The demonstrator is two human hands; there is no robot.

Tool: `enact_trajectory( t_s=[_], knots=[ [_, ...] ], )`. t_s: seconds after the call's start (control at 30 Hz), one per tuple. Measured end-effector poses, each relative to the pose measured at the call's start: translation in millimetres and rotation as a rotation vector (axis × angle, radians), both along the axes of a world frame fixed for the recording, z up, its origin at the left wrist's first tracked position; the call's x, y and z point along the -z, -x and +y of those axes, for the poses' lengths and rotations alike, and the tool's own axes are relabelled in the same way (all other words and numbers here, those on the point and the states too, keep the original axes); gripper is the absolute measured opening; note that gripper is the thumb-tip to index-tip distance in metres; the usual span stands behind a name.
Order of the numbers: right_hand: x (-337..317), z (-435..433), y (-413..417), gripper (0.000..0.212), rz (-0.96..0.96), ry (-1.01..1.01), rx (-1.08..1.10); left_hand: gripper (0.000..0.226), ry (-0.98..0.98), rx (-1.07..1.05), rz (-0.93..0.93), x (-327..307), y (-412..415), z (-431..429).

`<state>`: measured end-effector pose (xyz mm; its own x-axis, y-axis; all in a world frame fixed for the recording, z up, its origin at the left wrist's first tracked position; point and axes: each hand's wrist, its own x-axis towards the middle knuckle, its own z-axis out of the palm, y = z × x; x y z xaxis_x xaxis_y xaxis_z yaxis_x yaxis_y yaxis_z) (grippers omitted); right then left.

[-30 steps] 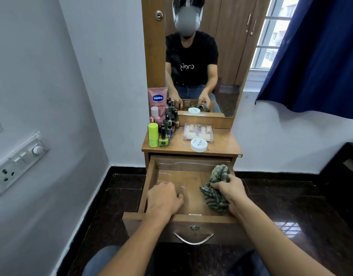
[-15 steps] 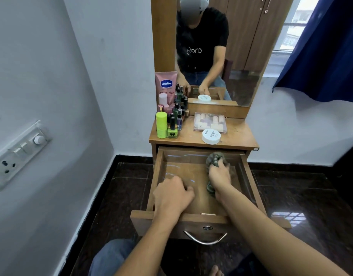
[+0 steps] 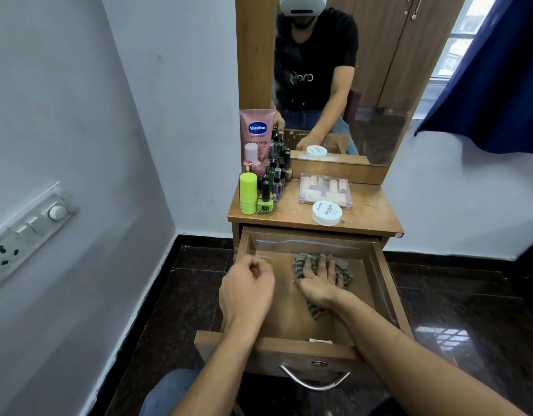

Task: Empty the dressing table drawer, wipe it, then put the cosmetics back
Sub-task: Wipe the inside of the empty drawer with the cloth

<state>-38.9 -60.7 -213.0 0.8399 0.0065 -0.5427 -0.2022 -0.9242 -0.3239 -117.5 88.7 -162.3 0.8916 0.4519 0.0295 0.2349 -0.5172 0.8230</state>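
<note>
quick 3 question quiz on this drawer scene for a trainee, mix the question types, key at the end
1. True or false: there are cosmetics in the drawer right now.
2. What lies under the flat right hand? A) a cloth B) a sponge C) a paper towel
3. Fill the gap: seen from the camera, the bottles stand at the ___ end of the table top.

Key: 1 false; 2 A; 3 left
</note>
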Motion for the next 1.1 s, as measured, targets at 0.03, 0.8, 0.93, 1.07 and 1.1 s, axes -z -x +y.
enact_trajectory(
  t_s=[0.03, 0.8, 0.93, 1.07, 1.1],
  knots=[
    [-1, -1, 0, 0.069, -0.005, -0.013, 0.002, 0.010, -0.047, -0.017, -0.045, -1, -5, 1],
    [9, 18, 5, 0.065, -0.184, 0.198, -0.243, 0.041, 0.237, -0.041, 0.309, 31, -39, 35],
    [9, 44, 5, 0.066, -0.276, 0.243, -0.321, 0.040, 0.209, -0.050, 0.298, 37, -42, 36],
    [9, 81, -6, 0.069, -0.333, 0.187, -0.345, 0.040, 0.163, -0.046, 0.305, 41, -46, 38],
    [10, 86, -7, 0.069, -0.359, 0.192, -0.344, 0.040, 0.156, -0.047, 0.303, 42, -46, 37]
  ],
)
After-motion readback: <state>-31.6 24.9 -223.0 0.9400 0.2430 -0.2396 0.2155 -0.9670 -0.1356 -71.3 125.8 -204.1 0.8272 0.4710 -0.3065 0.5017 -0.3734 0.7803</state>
